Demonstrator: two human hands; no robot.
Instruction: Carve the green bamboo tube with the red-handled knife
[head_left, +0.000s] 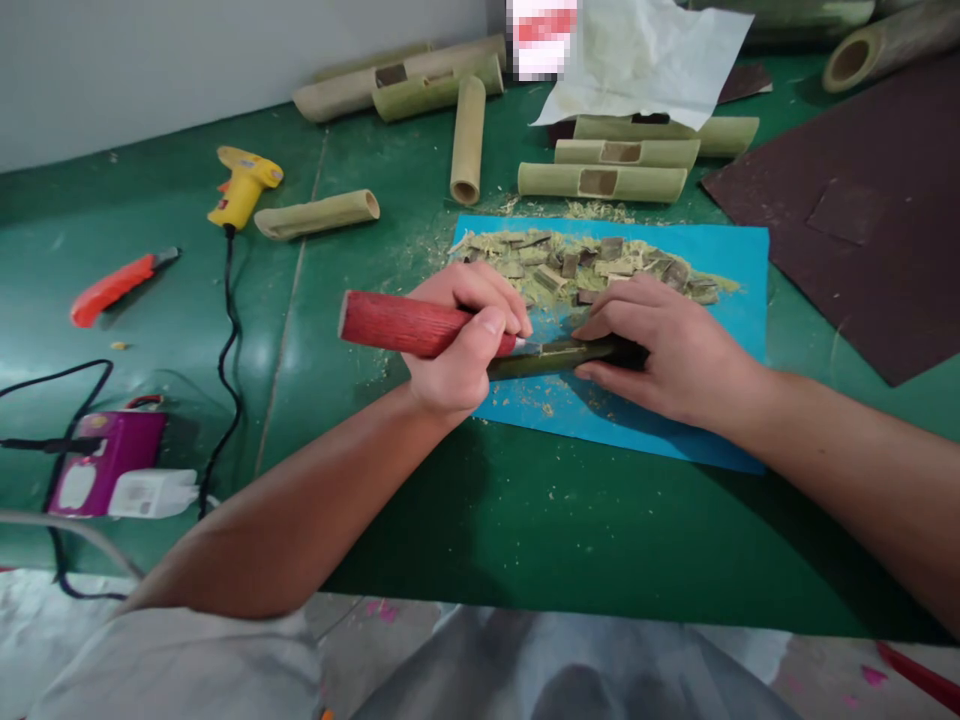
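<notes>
My left hand [461, 340] is closed around the red wooden handle of a carving knife [405, 322]. Its short metal tip meets the upper side of a dark green bamboo tube [551, 358], where a pale cut line shows. My right hand [660, 345] grips the tube's right part between thumb and fingers. The tube lies over a blue sheet [720, 400], and its left end is partly hidden by my left hand. Behind both hands a heap of bamboo shavings and chips [570, 262] covers the sheet's far half.
Cut bamboo tubes [547, 182] line the back, with one piece [319, 215] nearer left. At left are a yellow glue gun [244, 187], an orange utility knife [116, 288] and a purple power strip [112, 455] with cords. A brown board [847, 210] lies right; a white sheet [652, 60] behind.
</notes>
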